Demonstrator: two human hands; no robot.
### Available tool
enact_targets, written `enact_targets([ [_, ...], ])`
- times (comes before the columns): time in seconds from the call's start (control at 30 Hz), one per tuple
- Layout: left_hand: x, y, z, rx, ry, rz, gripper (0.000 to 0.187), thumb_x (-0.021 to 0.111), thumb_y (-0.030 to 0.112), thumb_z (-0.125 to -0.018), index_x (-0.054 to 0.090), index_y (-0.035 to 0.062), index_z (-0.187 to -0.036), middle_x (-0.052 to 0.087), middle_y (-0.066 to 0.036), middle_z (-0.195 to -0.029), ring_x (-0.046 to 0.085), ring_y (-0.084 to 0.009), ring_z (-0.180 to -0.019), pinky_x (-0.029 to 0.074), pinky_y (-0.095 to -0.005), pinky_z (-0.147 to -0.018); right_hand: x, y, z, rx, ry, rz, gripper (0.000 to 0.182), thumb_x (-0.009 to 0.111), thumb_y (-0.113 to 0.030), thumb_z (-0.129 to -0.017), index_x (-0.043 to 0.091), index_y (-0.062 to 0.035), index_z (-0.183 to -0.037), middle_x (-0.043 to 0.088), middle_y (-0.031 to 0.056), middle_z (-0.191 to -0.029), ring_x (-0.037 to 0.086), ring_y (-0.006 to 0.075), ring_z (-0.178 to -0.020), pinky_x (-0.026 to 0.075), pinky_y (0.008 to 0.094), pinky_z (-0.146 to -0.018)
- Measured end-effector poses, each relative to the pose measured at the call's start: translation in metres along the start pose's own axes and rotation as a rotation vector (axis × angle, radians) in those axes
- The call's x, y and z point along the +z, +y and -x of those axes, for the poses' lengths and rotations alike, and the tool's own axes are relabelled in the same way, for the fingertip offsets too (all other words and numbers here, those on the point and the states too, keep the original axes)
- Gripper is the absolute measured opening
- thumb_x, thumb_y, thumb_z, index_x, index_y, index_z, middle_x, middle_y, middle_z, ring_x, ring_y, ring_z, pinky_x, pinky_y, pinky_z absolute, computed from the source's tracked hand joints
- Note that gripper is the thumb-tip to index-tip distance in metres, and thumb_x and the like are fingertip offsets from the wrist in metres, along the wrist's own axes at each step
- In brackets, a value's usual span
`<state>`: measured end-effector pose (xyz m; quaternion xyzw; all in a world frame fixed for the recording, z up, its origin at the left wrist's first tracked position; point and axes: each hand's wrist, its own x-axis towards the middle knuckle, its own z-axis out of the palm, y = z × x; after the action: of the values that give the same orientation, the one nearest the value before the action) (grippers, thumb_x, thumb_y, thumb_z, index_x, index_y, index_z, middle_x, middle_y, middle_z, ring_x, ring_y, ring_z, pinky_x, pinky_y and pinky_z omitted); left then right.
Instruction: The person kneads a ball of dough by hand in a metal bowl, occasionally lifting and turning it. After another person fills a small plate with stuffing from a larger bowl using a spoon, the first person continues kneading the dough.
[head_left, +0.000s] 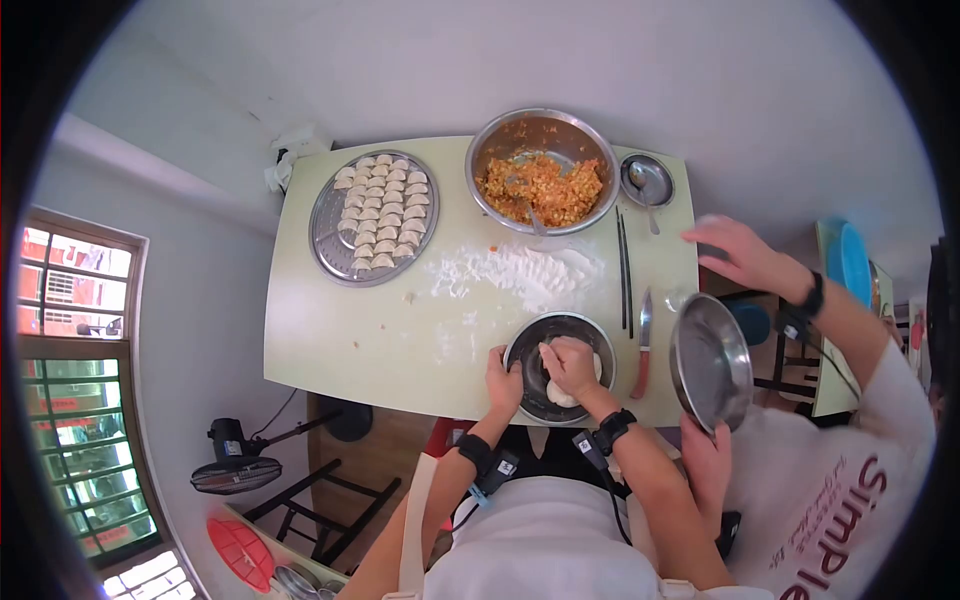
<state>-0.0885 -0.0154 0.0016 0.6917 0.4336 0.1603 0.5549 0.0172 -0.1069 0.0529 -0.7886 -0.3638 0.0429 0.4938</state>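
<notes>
Right hand (570, 362) presses closed on the dough lump (565, 392) in the near small bowl (530, 395); left hand (503, 380) seemingly grips its rim. Dough looks soft, sticky; best gathered from underneath. Flour (520, 270) lies beyond.

Bright, even daylight from window (75, 400) at 8 o'clock; heavy fisheye warp, black vignette at edges.

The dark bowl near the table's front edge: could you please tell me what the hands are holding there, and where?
The left hand grips the bowl by its left rim; the right hand presses on the dough inside.
</notes>
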Motion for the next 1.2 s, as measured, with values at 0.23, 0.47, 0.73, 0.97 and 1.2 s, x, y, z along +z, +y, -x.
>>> enact_targets([
  [0.23,-0.005,0.024,-0.037,0.250,-0.137,-0.174,0.031,0.062,0.003,-0.076,0.056,0.0004,-0.106,0.061,-0.015,-0.094,0.060,-0.0296,-0.087,0.047,-0.0373,-0.079,-0.001,0.009,-0.011,0.307,-0.130,0.597,0.022,0.059,-0.025,-0.082,0.062,-0.0039,-0.076,0.062,0.0141,-0.085,0.057,0.0321,-0.086,0.047,0.0427,-0.073],
  [0.47,0.001,0.021,-0.050,0.373,-0.252,-0.096,0.017,0.061,0.005,-0.078,0.063,0.0007,-0.095,0.061,-0.016,-0.091,0.058,-0.0340,-0.085,0.046,-0.0374,-0.077,0.014,0.019,0.017,0.708,-0.574,0.981,0.051,0.058,-0.037,-0.082,0.053,-0.0065,-0.123,0.055,0.0201,-0.118,0.055,0.0374,-0.105,0.045,0.0463,-0.088],
  [0.73,-0.064,0.000,-0.056,0.155,0.009,0.007,0.014,0.062,0.004,-0.077,0.061,0.0011,-0.090,0.061,-0.016,-0.087,0.059,-0.0321,-0.084,0.046,-0.0370,-0.075,0.043,-0.021,-0.022,0.305,-0.653,0.820,0.037,0.059,-0.038,-0.081,0.067,-0.0036,-0.092,0.064,0.0115,-0.095,0.051,0.0273,-0.102,0.042,0.0395,-0.084],
  [0.97,-0.126,-0.021,-0.079,0.003,-0.070,-0.026,0.010,0.063,0.003,-0.075,0.058,0.0008,-0.083,0.062,-0.015,-0.084,0.060,-0.0297,-0.076,0.048,-0.0360,-0.071,0.090,-0.055,-0.051,0.070,-0.484,0.589,0.034,0.064,-0.036,-0.076,0.065,-0.0037,-0.067,0.061,0.0108,-0.075,0.052,0.0285,-0.086,0.043,0.0407,-0.073],
  [1.2,-0.119,-0.001,-0.099,0.149,-0.113,0.083,0.018,0.064,0.008,-0.078,0.062,0.0007,-0.095,0.064,-0.011,-0.086,0.062,-0.0192,-0.076,0.049,-0.0312,-0.070,0.111,-0.065,-0.063,0.427,-0.292,0.204,0.033,0.067,-0.032,-0.077,0.063,-0.0009,-0.068,0.058,0.0123,-0.060,0.056,0.0309,-0.061,0.046,0.0409,-0.059],
])
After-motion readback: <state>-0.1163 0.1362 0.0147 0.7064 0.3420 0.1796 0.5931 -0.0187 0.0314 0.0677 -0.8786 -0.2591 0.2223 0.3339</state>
